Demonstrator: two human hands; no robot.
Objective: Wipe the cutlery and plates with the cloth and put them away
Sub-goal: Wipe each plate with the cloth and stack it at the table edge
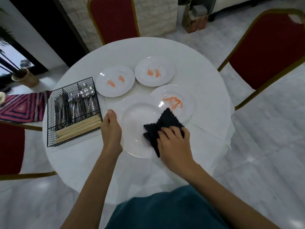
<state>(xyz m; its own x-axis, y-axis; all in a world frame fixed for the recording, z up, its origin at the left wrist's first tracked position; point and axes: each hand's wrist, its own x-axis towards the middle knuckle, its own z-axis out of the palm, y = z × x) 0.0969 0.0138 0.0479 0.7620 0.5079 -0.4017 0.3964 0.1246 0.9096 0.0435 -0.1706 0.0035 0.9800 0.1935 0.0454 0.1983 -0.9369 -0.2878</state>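
Observation:
A white plate (133,123) with no stains lies on the round white table (79,159) in front of me. My left hand (111,129) grips its left rim, thumb on top. On the plate's right side my right hand (173,144) presses a black cloth (165,123) with curled fingers. Three more white plates carry orange smears: one (179,100) right behind the cloth, one (115,80) at the back left, one (154,71) at the back middle.
A black wire caddy (73,111) at the table's left holds knives, forks, spoons and a row of wooden chopsticks. Red chairs with gold frames stand behind (113,17), to the right (267,52) and to the left (11,146) of the table.

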